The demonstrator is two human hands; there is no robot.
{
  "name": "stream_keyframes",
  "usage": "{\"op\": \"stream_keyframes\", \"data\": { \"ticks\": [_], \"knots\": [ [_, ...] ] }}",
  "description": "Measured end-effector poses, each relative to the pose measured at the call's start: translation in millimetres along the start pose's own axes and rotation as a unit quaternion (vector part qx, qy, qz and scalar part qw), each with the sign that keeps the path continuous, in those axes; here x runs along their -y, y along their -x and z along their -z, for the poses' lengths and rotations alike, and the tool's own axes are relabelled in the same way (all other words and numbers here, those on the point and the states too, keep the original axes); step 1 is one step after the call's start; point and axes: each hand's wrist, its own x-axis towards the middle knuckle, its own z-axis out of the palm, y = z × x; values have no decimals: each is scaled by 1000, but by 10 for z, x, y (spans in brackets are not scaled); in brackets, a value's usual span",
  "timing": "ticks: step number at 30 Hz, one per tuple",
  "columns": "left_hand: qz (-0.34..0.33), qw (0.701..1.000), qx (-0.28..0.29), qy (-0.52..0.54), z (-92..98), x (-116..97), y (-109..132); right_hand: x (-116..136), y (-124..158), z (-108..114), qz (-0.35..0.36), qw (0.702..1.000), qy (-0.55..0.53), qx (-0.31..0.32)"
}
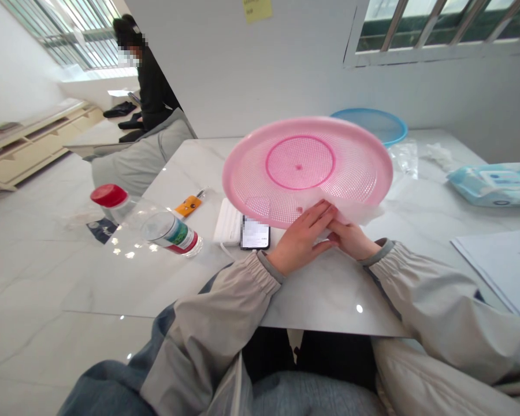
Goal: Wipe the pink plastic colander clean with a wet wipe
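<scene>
A round pink mesh basket (301,163), shallow and wide-rimmed, is held above the white marble-look table, its near rim at my hands. My left hand (305,238) is closed at that rim, fingers on top and thumb below. Right beside it, my right hand (351,238) is closed on a thin white wipe (357,209), which lies over the rim and spreads to the right. The two hands touch, and the left fingers partly cover the right ones. How the right fingers grip under the wipe is hidden.
Left of the basket are a phone (255,234), a white box-like device (227,222), an orange item (188,206) and a red-capped bottle (173,232) on its side. Behind stands a blue mesh basket (372,126). A wipes pack (494,184) and papers (502,266) lie right. Another person (153,86) sits far left.
</scene>
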Motion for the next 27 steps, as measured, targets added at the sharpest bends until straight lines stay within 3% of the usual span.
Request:
{"op": "stream_keyframes", "data": {
  "ticks": [3,5,9,13,19,24,27],
  "knots": [
    [16,1000,16,-15,-5,27,19,42,55,-58,-31,994,-74,73],
    [38,999,25,-9,28,19,13,52,61,-62,-55,988,-111,89],
    [75,995,59,18,91,25,-5,6,13,-3,-47,988,-140,35],
    [98,992,56,58,98,69,25,-28,-64,45,-16,989,-147,-19],
    [155,986,53,30,128,7,44,24,-81,40,15,986,-165,-32],
    [126,991,43,-12,159,-60,-14,19,-41,75,-35,985,-169,-19],
    [103,994,46,-8,160,-54,-33,21,-28,84,-23,985,-173,-7]
  ]
}}
